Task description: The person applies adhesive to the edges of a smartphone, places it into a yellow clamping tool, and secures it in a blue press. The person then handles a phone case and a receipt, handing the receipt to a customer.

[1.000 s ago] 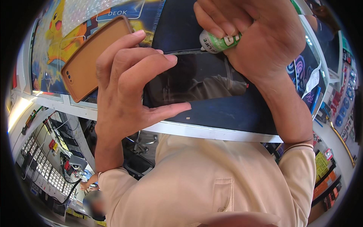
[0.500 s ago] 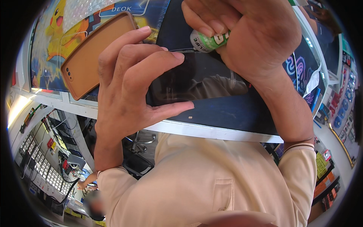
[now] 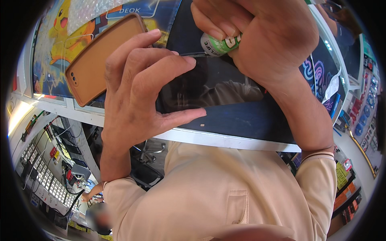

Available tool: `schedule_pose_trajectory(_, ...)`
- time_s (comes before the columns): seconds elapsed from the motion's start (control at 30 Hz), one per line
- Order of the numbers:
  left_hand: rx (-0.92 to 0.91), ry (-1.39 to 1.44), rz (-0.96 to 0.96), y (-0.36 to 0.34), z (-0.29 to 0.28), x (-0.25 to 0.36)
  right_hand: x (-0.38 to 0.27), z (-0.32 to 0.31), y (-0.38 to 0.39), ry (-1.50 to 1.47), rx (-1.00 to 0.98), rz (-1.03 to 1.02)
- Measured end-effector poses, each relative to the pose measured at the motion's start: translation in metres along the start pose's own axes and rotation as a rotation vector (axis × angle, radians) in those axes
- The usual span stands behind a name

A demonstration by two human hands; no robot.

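A dark phone [image 3: 213,82] with a glossy screen lies on the black mat [image 3: 249,120]. My left hand [image 3: 134,86] grips its left end, thumb along the near edge and fingers over the far edge. In my right hand [image 3: 273,46] is a small glue tube [image 3: 220,44], whitish-grey with a green label. It is tilted, and its thin dark nozzle [image 3: 193,54] runs along the phone's far edge towards my left fingertips. Whether the nozzle's tip touches the phone is hidden behind those fingers.
A brown phone case [image 3: 94,66] lies left of my left hand on a colourful cartoon mat [image 3: 52,80]. Bubble wrap [image 3: 86,14] is behind it. A tiny tan piece [image 3: 202,125] rests near the white table edge [image 3: 229,142]. Another person's arm [image 3: 95,192] shows at lower left.
The glue tube and my right hand have shifted very slightly to the left. My left hand and the phone stay almost exactly where they were.
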State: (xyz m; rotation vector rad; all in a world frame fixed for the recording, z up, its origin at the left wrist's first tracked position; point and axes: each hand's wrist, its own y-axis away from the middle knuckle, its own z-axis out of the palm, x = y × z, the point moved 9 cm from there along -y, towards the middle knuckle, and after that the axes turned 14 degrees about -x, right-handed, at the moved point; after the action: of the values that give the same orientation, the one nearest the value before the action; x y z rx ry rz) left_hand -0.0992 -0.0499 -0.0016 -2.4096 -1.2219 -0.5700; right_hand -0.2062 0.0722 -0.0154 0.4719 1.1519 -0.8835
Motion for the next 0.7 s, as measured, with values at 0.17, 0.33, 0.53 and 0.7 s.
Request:
schedule_pose_trajectory(0.17, 0.007, 0.016, 0.009, 0.001, 0.001, -0.001, -0.017, 0.000, 0.007, 0.171, 0.073, -0.077)
schedule_pose_trajectory(0.33, 0.008, 0.016, 0.009, 0.001, 0.001, -0.002, -0.012, 0.001, -0.001, 0.020, 0.035, 0.058)
schedule_pose_trajectory(0.53, -0.001, 0.017, -0.003, 0.002, 0.001, -0.004, -0.031, -0.003, 0.006, 0.291, 0.140, 0.054)
schedule_pose_trajectory(0.7, -0.009, 0.017, -0.006, 0.003, 0.002, -0.005, -0.024, -0.006, 0.004, 0.058, 0.113, 0.099)
